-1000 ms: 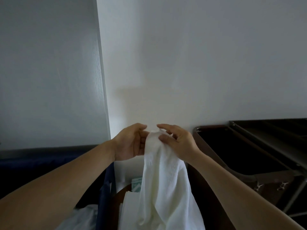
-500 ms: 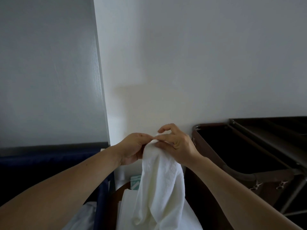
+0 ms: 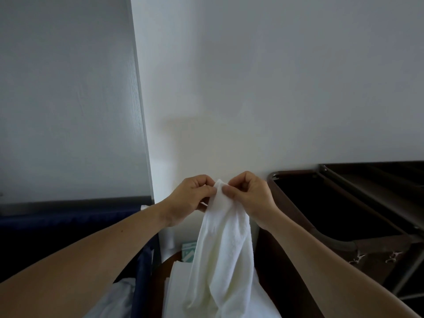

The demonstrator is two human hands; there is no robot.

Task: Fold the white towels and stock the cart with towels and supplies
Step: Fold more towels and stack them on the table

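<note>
Both hands are up in front of the plain white wall, close together, knuckles nearly meeting.

Left hand: fingers curled in, thumb and forefinger pinching the top edge of the white terry towel. Right hand: same pose, fingers curled, thumb and forefinger pinching that same edge just beside the left pinch. A small peak of cloth sticks up between the two pinches.

The towel hangs straight down from the hands as a narrow bunched column with loose vertical folds. Its lower end runs out of the bottom of the frame. It is held in the air, left of the cart, not on it.

Under the towel: flat white layers on a dark brown rounded surface. Probably folded linen, but the view is too cropped to be sure. Behind them is a teal-and-white packet, partly hidden by the towel.

Right of the hands: dark brown cart tray with a rounded metal rim and a dark interior. Further right, a dark metal bar frame.

Left side: navy fabric bin, below a grey wood-grain panel. Pale crumpled material sits low down, just beside the bin's navy corner edge.

Both forearms are bare and come in from the bottom corners.
</note>
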